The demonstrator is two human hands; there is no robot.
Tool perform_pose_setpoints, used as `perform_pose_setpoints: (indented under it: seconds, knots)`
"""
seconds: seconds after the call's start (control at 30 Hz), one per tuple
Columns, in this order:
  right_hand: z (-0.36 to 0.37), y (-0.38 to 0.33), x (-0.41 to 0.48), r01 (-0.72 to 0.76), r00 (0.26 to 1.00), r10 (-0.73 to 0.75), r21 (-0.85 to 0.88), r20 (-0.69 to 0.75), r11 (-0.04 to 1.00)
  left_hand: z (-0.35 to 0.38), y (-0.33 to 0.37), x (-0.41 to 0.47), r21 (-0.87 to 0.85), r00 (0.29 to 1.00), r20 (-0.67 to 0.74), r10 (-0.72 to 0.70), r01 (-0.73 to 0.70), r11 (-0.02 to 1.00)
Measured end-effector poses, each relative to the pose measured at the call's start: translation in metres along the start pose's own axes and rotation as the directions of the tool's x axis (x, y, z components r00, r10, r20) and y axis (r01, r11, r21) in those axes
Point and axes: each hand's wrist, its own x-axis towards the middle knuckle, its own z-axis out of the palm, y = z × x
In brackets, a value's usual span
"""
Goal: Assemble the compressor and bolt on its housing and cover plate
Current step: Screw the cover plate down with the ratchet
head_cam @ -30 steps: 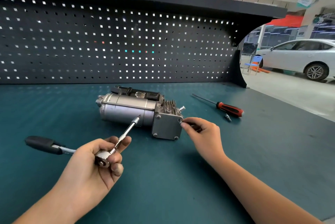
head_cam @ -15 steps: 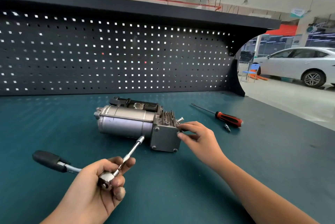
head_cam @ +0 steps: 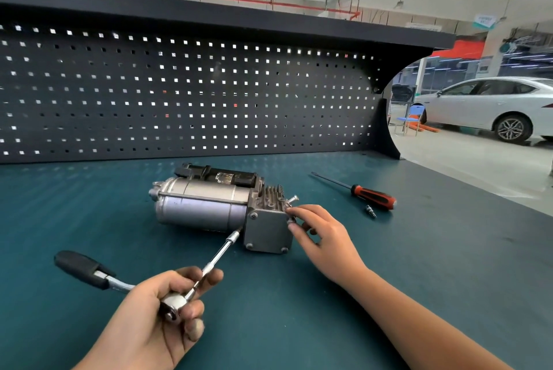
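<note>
Right, down at the bottom left of the frame the left hand [head_cam: 155, 318] is curled round the head of a ratchet wrench [head_cam: 175, 302]. Its black grip [head_cam: 79, 269] sticks out to the left, and its slim extension bar [head_cam: 218, 256] slants up towards the centre. The bar's tip sits just beside the left edge of the cover plate [head_cam: 266, 230]; whether it touches, I cannot tell. Over to the right, the right hand [head_cam: 326, 238] reaches in from the lower right corner, with thumb and forefinger pinching a small bolt [head_cam: 291, 221] at the plate's upper right corner and the other fingers loosely tucked. The compressor [head_cam: 206, 205] lies on its side in the middle of the teal worktop [head_cam: 419, 280], its silver cylinder pointing left and the square plate facing us. Bolt heads show at the plate's other three corners. A second bolt [head_cam: 293, 199] stands tilted out of the finned block, just above the fingers. Further back on the right, a screwdriver [head_cam: 371, 196] with a red and black handle lies flat, with a tiny bit [head_cam: 370, 213] just beside it. Behind everything runs the dark pegboard [head_cam: 179, 100], and at the far right a white car [head_cam: 490, 106] is parked on the shop floor near a blue chair [head_cam: 411, 118].
</note>
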Motion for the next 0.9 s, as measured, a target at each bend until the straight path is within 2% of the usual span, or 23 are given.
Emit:
perform_pose_setpoints:
  seconds: [0.23, 0.77, 0.9]
  knots:
    - [-0.0009, -0.0023, -0.0004, 0.006, 1.000, -0.005, -0.069, 0.012, 0.998, 0.0010, -0.0005, 0.0002, 0.000, 1.000, 0.007, 0.000, 0.000, 1.000]
    - [-0.0022, -0.0030, -0.0009, -0.040, 0.998, 0.044, -0.086, 0.042, 0.995, -0.0019, -0.0022, -0.0003, 0.014, 1.000, 0.015, 0.011, -0.011, 1.000]
    - [-0.0037, -0.0047, -0.0015, -0.072, 0.991, 0.079, -0.072, 0.109, 0.995, -0.0011, -0.0028, -0.0013, 0.044, 0.999, 0.022, 0.026, -0.027, 0.999]
